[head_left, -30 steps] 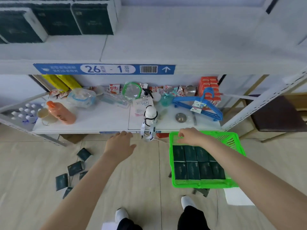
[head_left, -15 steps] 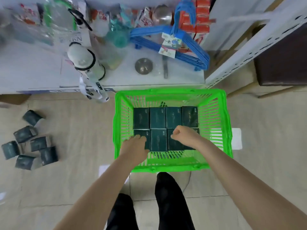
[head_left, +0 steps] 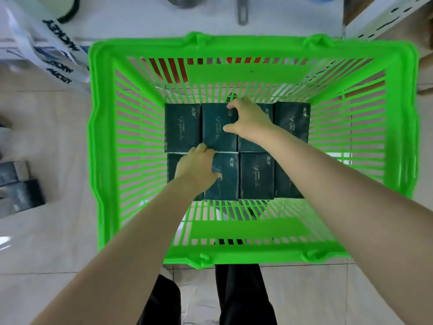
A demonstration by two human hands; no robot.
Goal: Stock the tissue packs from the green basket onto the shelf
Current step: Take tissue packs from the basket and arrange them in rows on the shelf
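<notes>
Dark green tissue packs [head_left: 182, 125] lie in two rows on the bottom of the green basket [head_left: 234, 256]. The left hand [head_left: 196, 165] curls its fingers round a near-row pack, and the right hand [head_left: 250, 120] clutches a far-row one.

Both hands are down inside the green basket [head_left: 100, 137], among two rows of dark tissue packs [head_left: 256, 175]. The left hand [head_left: 195, 166] grips one in the near row, and the right hand [head_left: 249, 121] clutches one in the far row.
</notes>
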